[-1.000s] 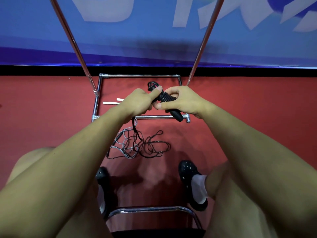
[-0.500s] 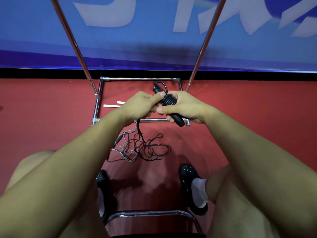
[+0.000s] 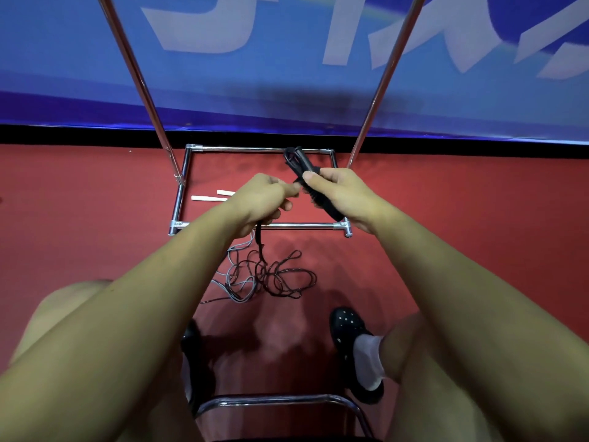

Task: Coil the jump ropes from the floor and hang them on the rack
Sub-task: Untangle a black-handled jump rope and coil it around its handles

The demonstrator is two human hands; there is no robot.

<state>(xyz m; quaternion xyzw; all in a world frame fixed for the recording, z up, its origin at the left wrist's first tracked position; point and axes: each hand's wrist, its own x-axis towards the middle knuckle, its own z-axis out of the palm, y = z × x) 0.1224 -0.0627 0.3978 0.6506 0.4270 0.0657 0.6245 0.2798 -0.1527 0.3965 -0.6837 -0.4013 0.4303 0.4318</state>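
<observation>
Gripping the black handles (image 3: pixel 318 193), the right hand (image 3: pixel 342 194) stays curled while the left hand (image 3: pixel 259 202) pinches the rope (image 3: pixel 259 237) above the floor tangle (image 3: pixel 271 275).

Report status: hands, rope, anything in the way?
Right hand grips black handles. Left hand holds cord. Rope tangle on floor.

Black jump rope (image 3: pixel 264 250) hanging from hands; grey rope (image 3: pixel 237 293) tangled on floor; chrome rack (image 3: pixel 180 199) behind.

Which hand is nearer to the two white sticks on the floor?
Left. The left hand is just right of the white sticks in the view; the right hand, gripping the black handle, is farther right.
</observation>
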